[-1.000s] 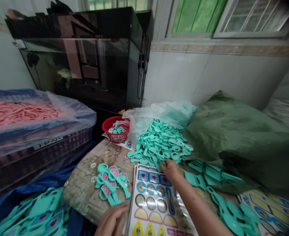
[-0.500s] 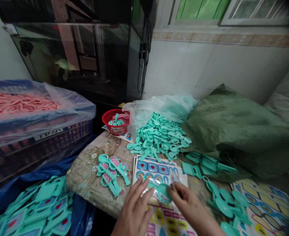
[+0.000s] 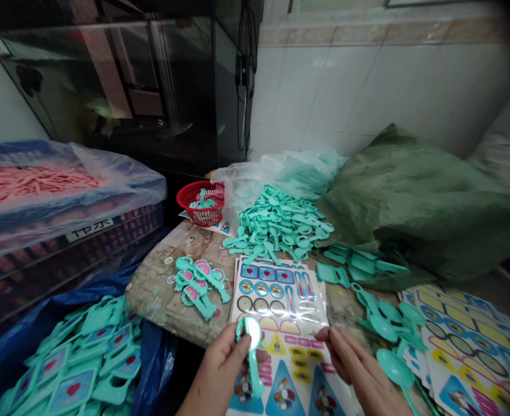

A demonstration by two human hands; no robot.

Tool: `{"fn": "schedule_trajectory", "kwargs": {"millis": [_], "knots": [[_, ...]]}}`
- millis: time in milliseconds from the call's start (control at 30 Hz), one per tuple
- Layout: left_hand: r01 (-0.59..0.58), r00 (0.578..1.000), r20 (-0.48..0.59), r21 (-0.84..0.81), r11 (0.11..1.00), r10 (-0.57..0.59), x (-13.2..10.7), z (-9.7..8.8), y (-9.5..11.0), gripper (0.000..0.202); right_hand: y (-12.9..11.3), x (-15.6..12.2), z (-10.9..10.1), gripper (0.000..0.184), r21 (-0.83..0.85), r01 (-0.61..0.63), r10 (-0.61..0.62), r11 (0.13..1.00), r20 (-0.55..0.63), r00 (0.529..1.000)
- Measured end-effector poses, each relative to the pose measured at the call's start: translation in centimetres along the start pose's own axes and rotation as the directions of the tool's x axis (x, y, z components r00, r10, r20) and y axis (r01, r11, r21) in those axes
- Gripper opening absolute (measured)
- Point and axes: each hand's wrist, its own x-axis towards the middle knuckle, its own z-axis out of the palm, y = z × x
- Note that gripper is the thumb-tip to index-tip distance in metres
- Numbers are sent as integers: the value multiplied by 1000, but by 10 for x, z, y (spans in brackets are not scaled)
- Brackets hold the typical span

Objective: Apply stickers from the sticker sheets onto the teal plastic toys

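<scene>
Seen from the head camera, the left hand [image 3: 220, 372] grips a teal plastic toy mirror [image 3: 251, 341] upright, its shiny face turned up. The right hand [image 3: 359, 378] keeps its fingers [image 3: 331, 341] narrow at a sticker sheet [image 3: 281, 294]; I cannot tell if they hold something. The sheet lies between both hands, near the worn surface [image 3: 151, 300] edge, with little open room beside it.

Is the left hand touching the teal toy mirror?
Touching: the head view shows the left hand closed around the lower part of the teal toy mirror, its fingers against the handle.
</scene>
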Motion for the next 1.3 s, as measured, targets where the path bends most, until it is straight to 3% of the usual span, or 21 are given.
{"fn": "schedule_trajectory", "kwargs": {"millis": [100,200,333,433,533,600,867,1000,1200,1300], "knots": [[114,992,-13,-264,958,-122,2,-7,-4,53,0,17,4,43,-59,-73,75,996,47,996],[130,982,-90,-312,941,-165,1,-12,-7,63,2,29,11,40,-106,-76,88,992,119,989],[179,967,-113,-330,927,-227,-3,-12,-3,71,16,30,13,37,-131,-18,35,991,129,991],[173,955,-169,-350,921,-244,-2,-11,-1,73,31,22,12,35,-172,-35,44,985,44,998],[186,936,-226,-332,925,-270,2,-13,-3,77,42,13,14,52,-261,-109,82,959,-114,990],[187,936,-231,-311,932,-265,4,-14,-4,76,45,8,16,58,-301,-145,108,942,-138,985],[135,937,-273,-293,947,-219,0,-21,-2,70,46,13,10,45,-181,-235,232,955,-37,972],[98,946,-270,-289,952,-180,-1,-27,-2,73,47,16,7,43,-220,-288,284,932,-53,957],[75,956,-254,-273,959,-148,-3,-30,-2,70,49,17,3,33,-328,-253,216,910,-147,965],[62,957,-257,-266,962,-133,-6,-31,-2,67,49,18,0,31,-305,-240,200,922,-155,967]]}}
